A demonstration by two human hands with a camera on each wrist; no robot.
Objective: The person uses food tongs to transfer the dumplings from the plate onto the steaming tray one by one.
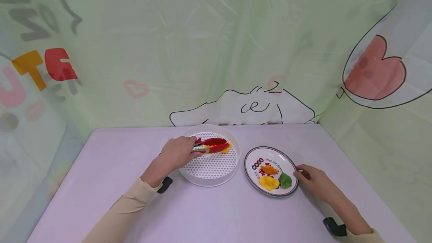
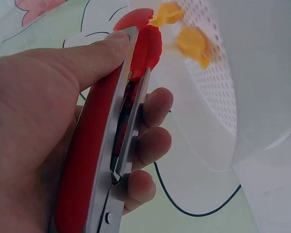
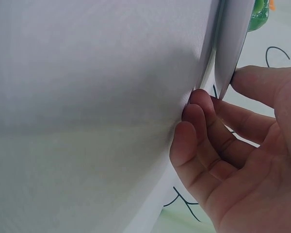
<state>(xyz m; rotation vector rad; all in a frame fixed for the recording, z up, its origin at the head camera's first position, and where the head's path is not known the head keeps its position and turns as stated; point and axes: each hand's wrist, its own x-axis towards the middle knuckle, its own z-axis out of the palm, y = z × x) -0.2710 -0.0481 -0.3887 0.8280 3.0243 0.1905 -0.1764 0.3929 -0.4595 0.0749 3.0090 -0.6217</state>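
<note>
My left hand (image 1: pixel 177 155) holds a pair of tongs (image 2: pixel 89 150) with red grips and red tips, thumb on one arm and fingers on the other. Their tips are over a round white tray with a perforated base (image 1: pixel 210 170). Beside the tips in the left wrist view are yellow dumpling-shaped pieces (image 2: pixel 193 44); whether one is pinched I cannot tell. My right hand (image 1: pixel 315 181) pinches the right rim of a white plate (image 1: pixel 251 166), thumb on top and fingers at its edge. Lying on the plate are an orange piece (image 1: pixel 269 170), a yellow piece (image 1: pixel 269 183) and a green piece (image 1: pixel 285 180).
Both dishes stand on a table with a pale lilac cover (image 1: pixel 206 216), the tray left of the plate. Behind the table hangs a pale green printed curtain (image 1: pixel 152 48), which also runs along both sides.
</note>
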